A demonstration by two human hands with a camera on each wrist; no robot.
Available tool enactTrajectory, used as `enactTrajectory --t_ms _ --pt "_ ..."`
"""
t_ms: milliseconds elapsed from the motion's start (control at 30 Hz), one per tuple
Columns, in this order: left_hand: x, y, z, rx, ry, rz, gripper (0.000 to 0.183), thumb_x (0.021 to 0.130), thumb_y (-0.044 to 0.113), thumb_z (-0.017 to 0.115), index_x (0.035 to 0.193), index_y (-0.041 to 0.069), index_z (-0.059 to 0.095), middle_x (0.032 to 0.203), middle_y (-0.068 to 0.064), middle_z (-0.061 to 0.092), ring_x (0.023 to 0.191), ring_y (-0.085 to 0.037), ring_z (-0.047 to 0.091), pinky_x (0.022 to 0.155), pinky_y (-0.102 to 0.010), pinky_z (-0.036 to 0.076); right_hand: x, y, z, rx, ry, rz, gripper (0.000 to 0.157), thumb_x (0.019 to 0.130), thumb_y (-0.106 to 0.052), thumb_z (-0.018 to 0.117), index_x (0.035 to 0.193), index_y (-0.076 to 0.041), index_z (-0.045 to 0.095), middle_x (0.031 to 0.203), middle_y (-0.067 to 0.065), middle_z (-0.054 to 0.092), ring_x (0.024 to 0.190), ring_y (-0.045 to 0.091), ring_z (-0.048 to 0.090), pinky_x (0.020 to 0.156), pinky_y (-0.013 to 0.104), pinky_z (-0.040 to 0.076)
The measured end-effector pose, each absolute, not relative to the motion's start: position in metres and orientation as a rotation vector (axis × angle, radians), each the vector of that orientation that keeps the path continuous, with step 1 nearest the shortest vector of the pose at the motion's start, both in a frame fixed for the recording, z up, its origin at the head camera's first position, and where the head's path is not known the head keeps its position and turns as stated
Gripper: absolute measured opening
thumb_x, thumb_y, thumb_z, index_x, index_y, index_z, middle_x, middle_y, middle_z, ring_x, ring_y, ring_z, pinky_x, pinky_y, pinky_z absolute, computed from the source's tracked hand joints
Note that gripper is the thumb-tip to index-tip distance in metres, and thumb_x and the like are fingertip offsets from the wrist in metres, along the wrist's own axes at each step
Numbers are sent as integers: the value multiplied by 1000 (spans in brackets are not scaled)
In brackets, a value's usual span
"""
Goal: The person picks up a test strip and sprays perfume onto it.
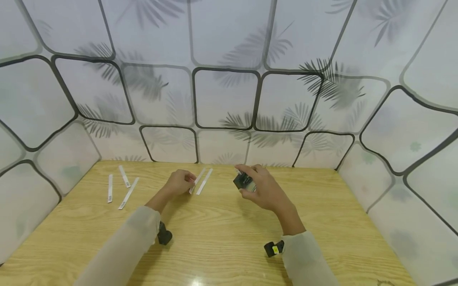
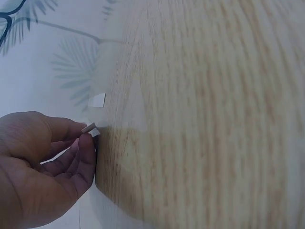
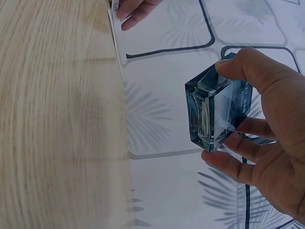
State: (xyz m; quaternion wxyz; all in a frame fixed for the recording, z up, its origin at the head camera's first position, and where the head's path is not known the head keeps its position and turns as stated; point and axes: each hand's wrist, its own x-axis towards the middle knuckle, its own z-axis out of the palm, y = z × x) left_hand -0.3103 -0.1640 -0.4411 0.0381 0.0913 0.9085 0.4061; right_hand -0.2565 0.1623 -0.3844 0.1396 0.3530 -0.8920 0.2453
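My right hand [image 1: 262, 190] holds a dark, faceted glass perfume bottle [image 1: 245, 181] above the table. In the right wrist view the thumb lies on one end of the bottle [image 3: 221, 107] and the fingers wrap its other side. A white paper test strip [image 1: 198, 178] is between the thumb and fingertips of my left hand [image 1: 179, 182], close to the tabletop. The left wrist view shows that strip [image 2: 88, 128] end-on in the pinch. Just right of it lies a second paper strip [image 1: 204, 181].
Three more white strips, a left one [image 1: 110, 188], a far one [image 1: 124, 176] and a near one [image 1: 129, 193], lie apart at the table's left. Behind the wooden table [image 1: 214, 238] stands a patterned wall covering [image 1: 227, 99], which also closes off both sides.
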Motion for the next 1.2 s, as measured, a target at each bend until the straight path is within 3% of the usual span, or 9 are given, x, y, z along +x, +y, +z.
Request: enactTrajectory --t_ms 267,500,700,1200 --pt "-309 -171 -437 235 2797 1237 32 94 4 61 124 -5 67 114 -20 68 104 -33 64 81 -37 57 -255 162 -383 1011 -2595 703 70 92 -21 79 154 -21 47 118 12 57 97 28 57 78 42 51" --pt "-308 -190 -434 232 2760 1288 33 98 4 61 130 -7 63 114 -22 67 83 -23 69 70 -32 57 -255 163 -384 1007 -2590 710 70 91 -21 79 154 -21 48 119 13 57 99 29 57 79 45 52" --pt "-302 -211 -430 222 2736 1322 36 99 3 58 133 -10 59 114 -24 65 77 -23 65 64 -31 53 -255 164 -383 998 -2608 701 70 92 -22 79 154 -22 47 119 12 57 99 27 57 80 44 52" --pt "-280 -271 -418 233 2848 1219 38 101 5 60 135 -12 56 120 -32 62 86 -32 71 72 -39 61 -258 161 -380 1028 -2612 706 70 92 -21 79 155 -21 47 119 12 57 98 28 56 78 41 50"
